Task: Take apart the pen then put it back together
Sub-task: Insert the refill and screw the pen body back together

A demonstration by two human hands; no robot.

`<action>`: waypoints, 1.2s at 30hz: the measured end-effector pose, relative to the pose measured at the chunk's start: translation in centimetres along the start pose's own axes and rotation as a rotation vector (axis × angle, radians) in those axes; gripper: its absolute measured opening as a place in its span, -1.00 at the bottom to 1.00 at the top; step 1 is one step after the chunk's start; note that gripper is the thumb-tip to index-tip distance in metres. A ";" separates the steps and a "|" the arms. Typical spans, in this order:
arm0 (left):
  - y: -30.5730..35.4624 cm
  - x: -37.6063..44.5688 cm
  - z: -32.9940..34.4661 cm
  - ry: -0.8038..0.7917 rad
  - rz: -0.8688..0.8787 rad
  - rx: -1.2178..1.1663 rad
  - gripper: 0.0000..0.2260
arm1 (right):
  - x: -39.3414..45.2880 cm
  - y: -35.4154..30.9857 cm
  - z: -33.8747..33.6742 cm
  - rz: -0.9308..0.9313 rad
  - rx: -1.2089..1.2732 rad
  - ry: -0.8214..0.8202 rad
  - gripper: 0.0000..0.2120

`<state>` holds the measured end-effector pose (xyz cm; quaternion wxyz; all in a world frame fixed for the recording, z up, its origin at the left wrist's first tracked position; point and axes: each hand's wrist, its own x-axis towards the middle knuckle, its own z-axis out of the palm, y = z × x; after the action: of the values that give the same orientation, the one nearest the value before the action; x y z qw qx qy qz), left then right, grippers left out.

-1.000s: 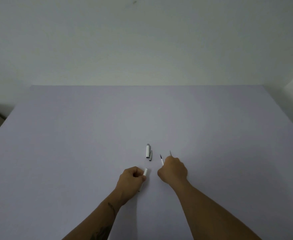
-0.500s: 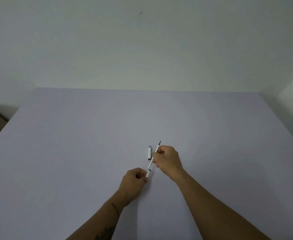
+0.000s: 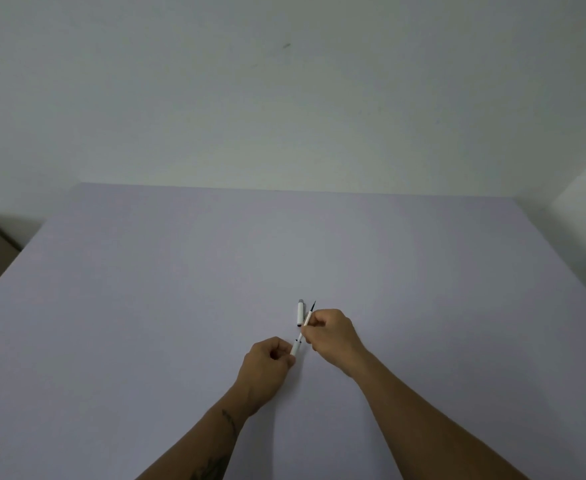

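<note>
Pinched in a closed grip, the white pen barrel (image 3: 296,348) sits between the thumb and curled fingers of the left hand (image 3: 265,368), whose forearm reaches in from the lower left just above the desk (image 3: 146,306). Its open end tilts up and to the right. Beside it, the right hand (image 3: 331,332) clamps the thin refill (image 3: 308,318) in its fingertips, lower end meeting the barrel, dark tip pointing away. Just left of the refill, the white cap (image 3: 300,313) lies on the desk. No writing is legible.
</note>
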<state>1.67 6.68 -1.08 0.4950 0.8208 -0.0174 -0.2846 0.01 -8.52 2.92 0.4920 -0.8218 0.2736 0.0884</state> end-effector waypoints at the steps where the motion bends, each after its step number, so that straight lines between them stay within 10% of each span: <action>1: 0.0 0.0 0.0 0.003 0.002 0.007 -0.90 | 0.0 0.1 0.0 0.009 0.009 -0.011 -0.81; 26: 0.8 1.1 -0.3 0.053 -0.004 0.022 -0.95 | 1.8 0.3 -0.4 0.128 0.257 -0.088 -0.96; 36: 0.6 3.0 -0.8 0.088 -0.104 -0.013 -0.96 | 6.0 2.7 -0.1 0.109 -0.216 -0.011 -0.65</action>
<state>4.73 6.11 -1.62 0.4851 0.8291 0.0489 -0.2738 3.53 -11.72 -1.56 0.3967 -0.8534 0.3039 0.1484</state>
